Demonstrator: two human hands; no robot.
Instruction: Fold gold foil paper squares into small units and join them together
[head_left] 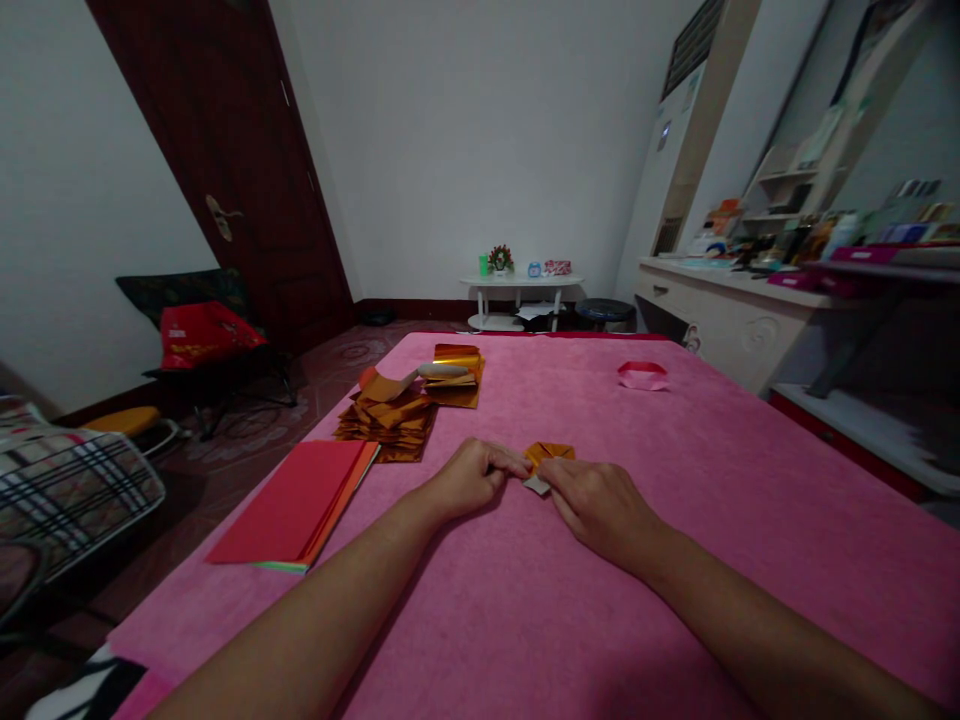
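A small sheet of folded gold paper (551,452) lies on the pink cloth in front of me, creases meeting near its middle and a greyish flap on its near side. My left hand (472,477) holds its left edge, index finger stretched along it and the other fingers curled under. From the right, my right hand (598,500) presses its near part with fingers held together. The fingertips hide some of the paper. To the left sit a pile of folded gold papers (390,425) and a stack of gold foil sheets (459,390), with a grey-handled tool (442,370) on top.
Red and coloured paper sheets (300,500) lie at the left of the pink-covered table (675,620). A pink and red paper band (643,377) stands at the far right. Beyond are a white side table (517,283), a chair with a red bag (206,335), and a cluttered dresser (720,310).
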